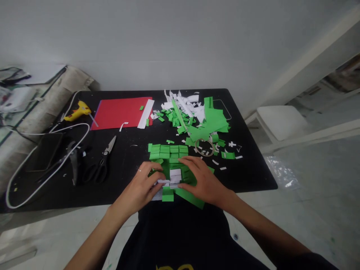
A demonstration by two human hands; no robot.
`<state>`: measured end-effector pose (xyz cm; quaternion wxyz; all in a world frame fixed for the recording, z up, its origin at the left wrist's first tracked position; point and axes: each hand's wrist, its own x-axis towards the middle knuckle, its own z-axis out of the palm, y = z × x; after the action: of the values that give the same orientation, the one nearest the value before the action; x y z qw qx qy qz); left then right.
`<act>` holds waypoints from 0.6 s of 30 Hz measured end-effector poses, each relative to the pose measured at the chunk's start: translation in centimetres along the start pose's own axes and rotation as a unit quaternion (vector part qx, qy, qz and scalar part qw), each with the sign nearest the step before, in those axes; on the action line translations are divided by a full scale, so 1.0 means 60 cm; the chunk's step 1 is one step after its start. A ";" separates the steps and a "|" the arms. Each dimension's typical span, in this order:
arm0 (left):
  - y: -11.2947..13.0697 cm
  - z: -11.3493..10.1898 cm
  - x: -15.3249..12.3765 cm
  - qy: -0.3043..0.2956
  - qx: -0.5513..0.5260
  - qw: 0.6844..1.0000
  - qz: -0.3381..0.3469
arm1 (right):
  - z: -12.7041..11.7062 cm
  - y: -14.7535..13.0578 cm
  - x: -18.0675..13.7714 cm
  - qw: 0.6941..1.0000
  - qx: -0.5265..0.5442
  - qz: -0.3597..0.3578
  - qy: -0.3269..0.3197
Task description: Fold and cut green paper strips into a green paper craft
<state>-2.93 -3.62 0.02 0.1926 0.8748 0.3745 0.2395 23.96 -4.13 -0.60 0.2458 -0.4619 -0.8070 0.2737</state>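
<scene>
At the table's front edge lies a piece of green paper work (168,152), with rows of small folded green tabs at its top and several white folded tabs (176,173) lower down. My left hand (144,183) is at its left side, thumb and fingers closed on a small white paper strip (163,181). My right hand (201,178) rests over the right side, fingers and thumb apart, the thumb tip touching the white tabs' edge. A loose green paper square (168,194) lies just below. The fingers partly hide the green base.
Black-handled scissors (102,161), a yellow glue gun (80,111) and a white cable (81,140) lie left on the black table (126,187). Red sheets (120,112) are behind. Green and white scraps (182,112) and a tape ring (204,147) sit right. A white stool (281,122) stands beyond.
</scene>
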 end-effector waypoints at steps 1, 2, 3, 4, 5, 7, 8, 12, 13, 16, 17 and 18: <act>0.001 0.001 -0.002 0.005 0.010 1.000 0.006 | -0.001 0.001 0.001 1.000 0.007 0.014 -0.015; 0.001 0.002 -0.004 0.011 0.020 1.000 0.012 | -0.002 0.002 0.002 0.999 0.014 0.023 -0.026; 0.002 0.003 -0.005 0.015 0.031 0.999 0.018 | -0.002 0.002 0.002 0.999 0.020 0.028 -0.032; 0.002 0.004 -0.007 0.018 0.041 0.999 0.023 | -0.002 0.001 0.003 0.998 0.027 0.032 -0.035; 0.003 0.006 -0.009 0.022 0.051 0.998 0.028 | -0.002 0.000 0.003 0.998 0.034 0.035 -0.035; 0.004 0.009 -0.012 0.031 0.068 0.996 0.038 | -0.001 -0.003 0.004 0.997 0.047 0.040 -0.036; 0.005 0.011 -0.014 0.036 0.076 0.996 0.042 | 0.000 -0.004 0.004 0.997 0.053 0.042 -0.037; 0.010 0.019 -0.019 0.046 0.100 0.993 0.046 | 0.000 -0.006 0.004 0.997 0.065 0.040 -0.029; 0.012 0.021 -0.020 0.048 0.103 0.992 0.047 | 0.000 -0.006 0.004 0.997 0.064 0.038 -0.027; 0.016 0.024 -0.023 0.060 0.104 0.992 0.048 | -0.001 -0.007 0.001 0.997 0.059 0.033 -0.026; 0.018 0.026 -0.024 0.065 0.102 0.992 0.047 | -0.002 -0.008 0.000 0.997 0.059 0.030 -0.026; 0.019 0.027 -0.024 0.069 0.100 0.992 0.044 | -0.002 -0.009 -0.002 0.998 0.059 0.027 -0.025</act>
<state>-2.26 -5.69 -1.09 0.0670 0.8866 0.3701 0.2693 23.74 -4.42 -0.19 0.2447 -0.4615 -0.7824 0.3392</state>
